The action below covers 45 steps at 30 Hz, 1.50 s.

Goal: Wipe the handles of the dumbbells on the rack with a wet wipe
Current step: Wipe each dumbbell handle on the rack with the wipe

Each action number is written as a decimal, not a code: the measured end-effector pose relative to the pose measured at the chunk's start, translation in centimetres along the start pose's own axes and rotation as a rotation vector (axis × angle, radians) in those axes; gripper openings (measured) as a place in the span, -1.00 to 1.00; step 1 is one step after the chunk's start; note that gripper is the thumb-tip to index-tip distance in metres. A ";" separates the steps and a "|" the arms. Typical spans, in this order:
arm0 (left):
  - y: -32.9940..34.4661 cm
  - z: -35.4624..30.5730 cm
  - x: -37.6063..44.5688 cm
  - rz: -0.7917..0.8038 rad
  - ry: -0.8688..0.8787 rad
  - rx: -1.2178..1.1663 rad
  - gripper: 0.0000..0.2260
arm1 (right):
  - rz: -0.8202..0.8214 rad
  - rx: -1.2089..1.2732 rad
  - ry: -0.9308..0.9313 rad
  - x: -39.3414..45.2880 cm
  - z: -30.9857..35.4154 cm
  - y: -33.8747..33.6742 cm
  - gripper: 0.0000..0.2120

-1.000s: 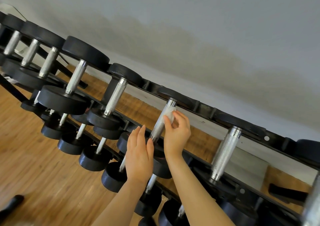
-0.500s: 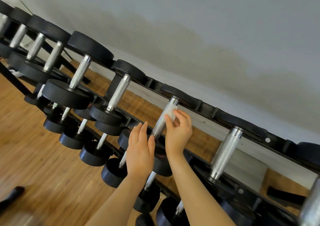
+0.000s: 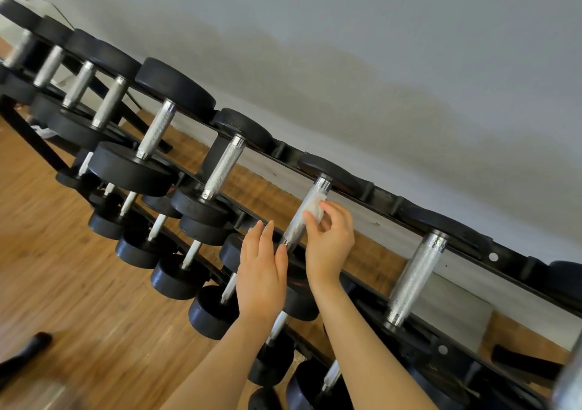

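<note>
A black rack (image 3: 384, 200) carries rows of black dumbbells with knurled silver handles. My right hand (image 3: 329, 239) pinches a white wet wipe (image 3: 315, 209) against the upper part of one top-row handle (image 3: 296, 227), near its far black weight. My left hand (image 3: 261, 271) is flat with straight fingers just left of that handle's lower end, over the near weight. Whether the left hand touches the weight is not clear. More silver handles (image 3: 222, 167) (image 3: 414, 279) stand to either side on the same row.
A lower row holds smaller dumbbells (image 3: 178, 279) with thin white handles. Wooden floor (image 3: 78, 315) lies to the left, a grey wall (image 3: 378, 63) behind the rack. A dark object (image 3: 28, 351) lies on the floor at the lower left.
The view has drifted slightly, sliding the rack down and right in the picture. My right hand stays on the same handle with the wipe; the left hand keeps its place beside it.
</note>
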<state>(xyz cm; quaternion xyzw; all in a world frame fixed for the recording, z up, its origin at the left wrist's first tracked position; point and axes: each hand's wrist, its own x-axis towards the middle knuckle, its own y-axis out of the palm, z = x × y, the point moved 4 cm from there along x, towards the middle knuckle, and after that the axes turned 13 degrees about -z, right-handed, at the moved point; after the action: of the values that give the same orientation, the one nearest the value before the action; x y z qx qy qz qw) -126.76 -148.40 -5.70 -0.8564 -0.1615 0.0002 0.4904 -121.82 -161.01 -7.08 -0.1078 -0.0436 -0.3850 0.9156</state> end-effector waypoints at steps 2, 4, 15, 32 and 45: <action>0.2 0.0 -0.2 -0.020 -0.008 -0.011 -0.39 | 0.039 -0.053 -0.068 0.1 0.2 -0.3 -0.71; 0.3 -0.2 -0.4 -0.042 -0.013 -0.023 -0.41 | 0.097 -0.118 -0.173 0.6 0.6 -0.5 -0.71; 0.2 -0.4 -0.5 -0.049 -0.038 -0.043 -0.38 | 0.477 -0.414 -0.909 3.6 2.4 -0.1 -0.74; 0.6 0.1 -0.4 -0.045 -0.061 -0.075 -0.43 | 0.587 -0.361 -1.162 4.0 1.5 -0.1 -0.68; 0.8 0.3 -0.6 -0.067 -0.041 -0.076 -0.46 | 0.802 -0.361 -1.362 4.1 2.9 1.1 -0.73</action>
<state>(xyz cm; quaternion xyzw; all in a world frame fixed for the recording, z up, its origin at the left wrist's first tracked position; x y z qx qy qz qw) -127.17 -148.70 -6.58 -0.8683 -0.2000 -0.0046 0.4539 -118.15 -162.48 -3.77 -0.4720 -0.4868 0.1216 0.7249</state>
